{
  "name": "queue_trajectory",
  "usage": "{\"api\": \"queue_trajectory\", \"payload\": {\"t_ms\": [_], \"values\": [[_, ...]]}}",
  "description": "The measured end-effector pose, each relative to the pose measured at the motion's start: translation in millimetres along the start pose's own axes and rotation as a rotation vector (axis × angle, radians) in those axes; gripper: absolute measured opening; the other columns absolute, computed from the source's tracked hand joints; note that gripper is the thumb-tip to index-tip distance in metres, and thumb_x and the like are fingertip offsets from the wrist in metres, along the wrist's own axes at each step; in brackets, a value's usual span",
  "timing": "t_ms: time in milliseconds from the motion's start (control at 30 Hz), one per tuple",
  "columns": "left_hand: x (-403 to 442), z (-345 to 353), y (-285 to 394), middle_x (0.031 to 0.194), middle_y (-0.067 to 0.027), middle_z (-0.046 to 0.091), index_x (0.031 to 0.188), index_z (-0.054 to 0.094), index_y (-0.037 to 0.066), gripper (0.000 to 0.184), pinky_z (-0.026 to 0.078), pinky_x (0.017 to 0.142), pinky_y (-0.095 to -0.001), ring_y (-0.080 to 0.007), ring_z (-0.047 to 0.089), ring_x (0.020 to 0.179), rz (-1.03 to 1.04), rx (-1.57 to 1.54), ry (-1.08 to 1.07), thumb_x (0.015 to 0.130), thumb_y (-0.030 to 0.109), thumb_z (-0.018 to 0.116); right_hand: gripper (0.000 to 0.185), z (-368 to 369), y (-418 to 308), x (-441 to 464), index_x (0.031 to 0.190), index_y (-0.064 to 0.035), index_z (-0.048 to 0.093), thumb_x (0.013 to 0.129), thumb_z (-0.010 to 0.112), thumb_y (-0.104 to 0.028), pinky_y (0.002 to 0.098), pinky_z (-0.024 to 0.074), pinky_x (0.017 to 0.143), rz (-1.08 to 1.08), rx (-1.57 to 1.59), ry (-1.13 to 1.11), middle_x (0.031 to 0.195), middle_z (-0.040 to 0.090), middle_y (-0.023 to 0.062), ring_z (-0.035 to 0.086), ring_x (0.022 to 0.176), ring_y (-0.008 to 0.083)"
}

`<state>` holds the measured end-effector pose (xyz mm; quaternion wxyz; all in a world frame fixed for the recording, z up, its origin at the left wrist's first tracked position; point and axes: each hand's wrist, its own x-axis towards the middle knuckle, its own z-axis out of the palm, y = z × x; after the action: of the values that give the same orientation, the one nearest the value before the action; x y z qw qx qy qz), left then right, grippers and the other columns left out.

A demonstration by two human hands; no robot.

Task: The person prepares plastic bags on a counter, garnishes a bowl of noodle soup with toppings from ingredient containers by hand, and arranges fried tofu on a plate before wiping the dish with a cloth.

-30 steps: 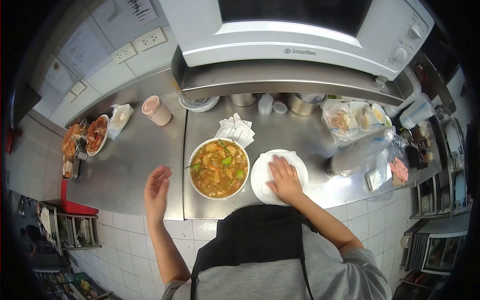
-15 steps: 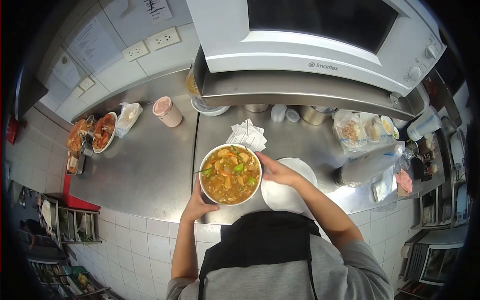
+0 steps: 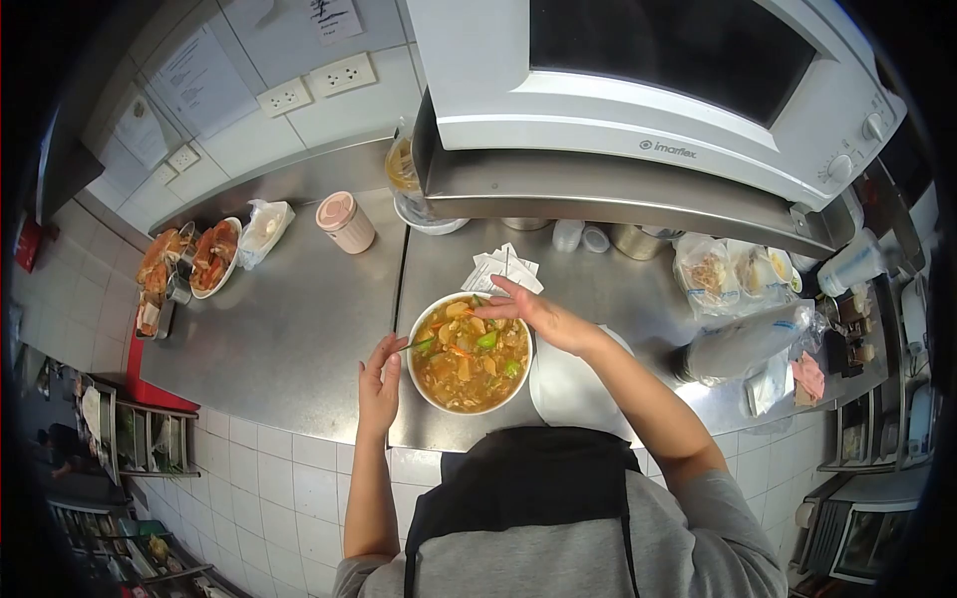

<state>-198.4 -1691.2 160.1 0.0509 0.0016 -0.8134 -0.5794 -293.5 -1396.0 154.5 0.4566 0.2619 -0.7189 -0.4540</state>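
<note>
A white bowl [image 3: 471, 369] filled with brown soup, orange and green vegetable pieces stands on the steel counter. My right hand [image 3: 533, 314] reaches over its upper right rim, fingers spread above the soup. At the bowl's left edge is my left hand [image 3: 380, 384], fingers up and apart, near the tip of a thin green strip that sticks out over the rim. Partly under my right forearm lies a white plate [image 3: 573, 389] with a white sheet on it. Paper slips [image 3: 506, 267] lie just behind the bowl.
A pink tumbler [image 3: 346, 223] and a dish of reddish food [image 3: 214, 257] stand at the left. Above the back edge, a microwave [image 3: 658, 90] sits on a steel shelf [image 3: 618, 194]. Bagged food [image 3: 709, 271] and a plastic-wrapped stack [image 3: 743, 344] are at the right.
Both hands came to the bowl's sides, then loosened from it. My right hand has since moved up over the rim, and my left hand has opened at the left edge.
</note>
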Motion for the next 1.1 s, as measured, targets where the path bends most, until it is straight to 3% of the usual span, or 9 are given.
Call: {"api": "queue_trajectory", "payload": {"t_ms": [167, 267, 367, 400, 500, 600, 733, 933, 1100], "values": [[-3.3, 2.9, 16.0, 0.111, -0.0002, 0.062, 0.109, 0.061, 0.013, 0.023, -0.002, 0.104, -0.0584, -0.0263, 0.045, 0.121, 0.112, 0.392, 0.072, 0.087, 0.019, 0.053, 0.067, -61.2, 63.9, 23.2, 0.140, -0.0053, 0.023, 0.093, 0.024, -0.053, 0.0449, 0.0110, 0.106, 0.412, 2.242, -0.528, 0.135, 0.040, 0.0184, 0.031, 0.130, 0.0296], [-4.3, 3.5, 27.0, 0.106, -0.0002, 0.064, 0.103, 0.063, 0.013, 0.020, -0.002, 0.104, -0.0587, -0.0279, 0.045, 0.120, 0.159, 0.508, 0.052, 0.085, 0.015, 0.055, 0.063, -70.7, 72.7, 28.5, 0.140, -0.0079, 0.022, 0.093, 0.028, -0.050, 0.0445, 0.0099, 0.106, 0.383, 2.202, -0.498, 0.125, 0.052, 0.0139, 0.038, 0.126, 0.0284], [-11.3, 1.7, 40.7, 0.102, -0.0005, 0.065, 0.099, 0.065, 0.013, 0.017, -0.001, 0.104, -0.0593, -0.0280, 0.045, 0.119, 0.168, 0.584, 0.004, 0.083, 0.014, 0.057, 0.054, -63.6, 69.0, 20.0, 0.137, -0.0089, 0.030, 0.094, 0.034, -0.043, 0.0463, 0.0136, 0.105, 0.522, 2.274, -0.403, 0.115, 0.059, 0.0106, 0.045, 0.119, 0.0274], [-15.3, 1.0, 43.0, 0.100, -0.0004, 0.065, 0.099, 0.065, 0.014, 0.017, -0.001, 0.104, -0.0594, -0.0277, 0.046, 0.119, 0.164, 0.593, 0.013, 0.083, 0.014, 0.057, 0.045, -59.9, 67.6, 16.8, 0.131, -0.0078, 0.038, 0.093, 0.043, -0.033, 0.0473, 0.0200, 0.103, 0.688, 2.509, -0.355, 0.113, 0.060, 0.0112, 0.050, 0.113, 0.0270], [-17.3, -1.9, 35.9, 0.097, -0.0004, 0.066, 0.101, 0.064, 0.014, 0.019, 0.000, 0.104, -0.0590, -0.0270, 0.048, 0.117, 0.163, 0.589, 0.157, 0.082, 0.016, 0.059, 0.041, -44.7, 52.5, -13.7, 0.126, -0.0064, 0.043, 0.090, 0.050, -0.025, 0.0471, 0.0256, 0.100, 0.896, 2.181, -0.352, 0.117, 0.057, 0.0119, 0.049, 0.114, 0.0263], [-6.4, 0.2, 19.6, 0.095, 0.0007, 0.066, 0.095, 0.066, 0.015, 0.015, 0.002, 0.104, -0.0585, -0.0235, 0.050, 0.114, 0.111, 0.599, 0.250, 0.081, 0.017, 0.062, 0.045, -53.3, 25.9, -56.7, 0.125, -0.0079, 0.044, 0.085, 0.055, -0.024, 0.0471, 0.0269, 0.098, 0.753, 1.564, -0.455, 0.128, 0.046, 0.0139, 0.041, 0.120, 0.0272], [4.8, 1.8, 2.8, 0.095, 0.0013, 0.066, 0.086, 0.069, 0.015, 0.011, 0.006, 0.103, -0.0578, -0.0202, 0.052, 0.109, -0.119, 0.392, 0.141, 0.079, 0.021, 0.064, 0.055, -89.0, -3.9, -100.0, 0.127, -0.0066, 0.041, 0.079, 0.061, -0.023, 0.0484, 0.0271, 0.098, 0.598, 1.508, -0.567, 0.136, 0.032, 0.0165, 0.032, 0.126, 0.0315], [-16.1, 10.9, 33.1, 0.091, -0.0002, 0.062, 0.086, 0.070, 0.015, 0.013, 0.011, 0.102, -0.0557, -0.0207, 0.050, 0.102, 0.011, 0.647, 0.106, 0.078, 0.024, 0.066, 0.065, -106.5, -6.2, -129.6, 0.130, -0.0028, 0.036, 0.075, 0.064, -0.023, 0.0491, 0.0272, 0.098, 0.754, 1.447, -0.613, 0.135, 0.031, 0.0204, 0.031, 0.125, 0.0356], [-40.5, 23.2, 57.5, 0.108, -0.0033, 0.051, 0.090, 0.069, 0.012, 0.019, 0.018, 0.099, -0.0498, -0.0232, 0.044, 0.107, 0.102, 0.865, 0.029, 0.078, 0.027, 0.066, 0.063, -99.9, -6.1, -132.9, 0.130, -0.0021, 0.036, 0.077, 0.063, -0.025, 0.0483, 0.0285, 0.097, 0.795, 1.567, -0.465, 0.134, 0.032, 0.0210, 0.033, 0.122, 0.0366]]}}
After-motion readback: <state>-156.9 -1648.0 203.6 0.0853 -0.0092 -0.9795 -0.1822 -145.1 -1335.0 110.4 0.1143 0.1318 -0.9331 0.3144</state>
